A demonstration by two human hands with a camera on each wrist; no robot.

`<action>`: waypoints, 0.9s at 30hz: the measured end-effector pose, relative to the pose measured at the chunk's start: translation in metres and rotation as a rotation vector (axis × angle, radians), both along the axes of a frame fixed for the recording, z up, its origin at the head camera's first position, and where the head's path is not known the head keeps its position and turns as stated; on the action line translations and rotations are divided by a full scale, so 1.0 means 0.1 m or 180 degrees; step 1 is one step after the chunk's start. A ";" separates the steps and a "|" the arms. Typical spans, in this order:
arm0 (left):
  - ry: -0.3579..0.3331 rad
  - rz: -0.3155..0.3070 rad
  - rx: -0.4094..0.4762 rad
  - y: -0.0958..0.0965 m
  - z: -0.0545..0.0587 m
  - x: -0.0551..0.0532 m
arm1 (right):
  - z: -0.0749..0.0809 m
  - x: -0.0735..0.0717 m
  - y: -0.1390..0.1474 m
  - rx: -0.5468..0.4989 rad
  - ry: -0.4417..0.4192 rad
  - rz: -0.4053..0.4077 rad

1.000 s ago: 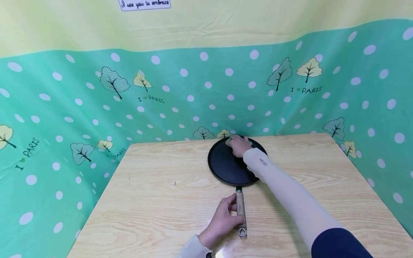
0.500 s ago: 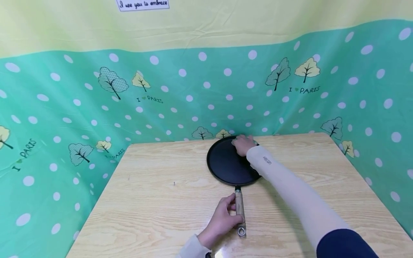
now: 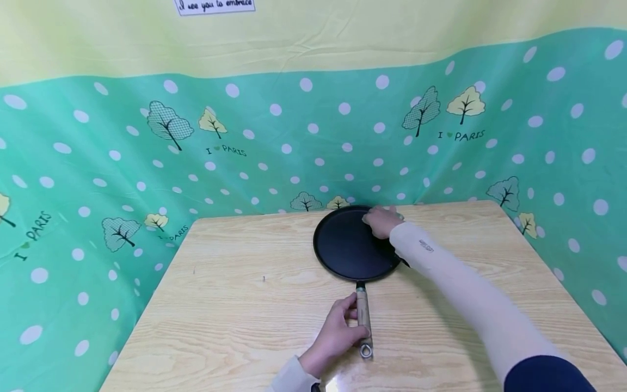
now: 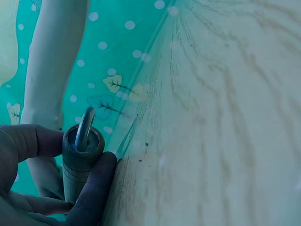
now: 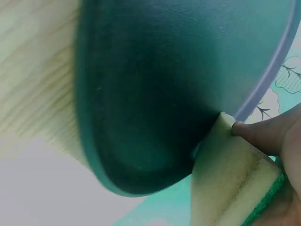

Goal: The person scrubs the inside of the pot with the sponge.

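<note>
On the cloth backdrop (image 3: pixel 318 128), a white panel (image 3: pixel 215 6) at the top left of centre reads "I see you to embrace", and "PARIS" is readable in 4 places, at far left, lower left, left of centre and upper right, while the pale sleeve's (image 3: pixel 450 275) small print is illegible.

Head view faces forward and down; both close wrist views share its pan (image 3: pixel 350 247).

Sponge (image 5: pixel 230 174) cut off in right wrist view; sleeve print (image 3: pixel 426 246), apparently lettering, illegible.
</note>
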State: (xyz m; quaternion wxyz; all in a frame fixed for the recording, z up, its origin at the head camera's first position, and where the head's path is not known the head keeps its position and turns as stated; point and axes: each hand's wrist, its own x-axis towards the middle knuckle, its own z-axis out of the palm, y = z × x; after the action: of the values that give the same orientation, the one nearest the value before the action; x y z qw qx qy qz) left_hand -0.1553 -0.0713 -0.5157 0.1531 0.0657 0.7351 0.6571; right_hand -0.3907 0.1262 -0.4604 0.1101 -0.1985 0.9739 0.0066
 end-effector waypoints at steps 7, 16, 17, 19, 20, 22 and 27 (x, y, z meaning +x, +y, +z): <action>0.0010 0.0022 0.0003 0.01 0.00 0.01 | 0.00 0.12 0.13 0.0072 -0.0001 0.0049; 0.0017 -0.0002 -0.0075 0.01 -0.01 0.02 | 0.03 0.32 0.24 0.0064 -0.0001 0.0089; 0.0008 -0.0006 -0.0100 0.00 -0.01 0.02 | 0.05 0.36 0.24 0.0059 0.0004 0.0104; 0.0010 -0.0013 -0.0129 -0.01 -0.01 0.02 | 0.08 0.42 0.25 0.0082 0.0030 0.0129; 0.0009 -0.0008 -0.0132 -0.01 -0.01 0.01 | 0.10 0.45 0.26 0.0109 0.0060 0.0145; 0.0040 -0.0015 -0.0127 -0.01 0.00 0.00 | 0.14 0.50 0.26 0.0131 0.0095 0.0144; 0.0120 -0.0003 -0.0155 0.00 0.03 -0.01 | 0.16 0.60 0.27 0.0144 0.0145 0.0156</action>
State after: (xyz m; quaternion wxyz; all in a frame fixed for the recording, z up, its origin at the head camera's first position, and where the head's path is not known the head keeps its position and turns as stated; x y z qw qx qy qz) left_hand -0.1565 -0.0715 -0.5131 0.1411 0.0747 0.7536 0.6377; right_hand -0.3310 0.1536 -0.4440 0.0921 -0.2195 0.9706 0.0358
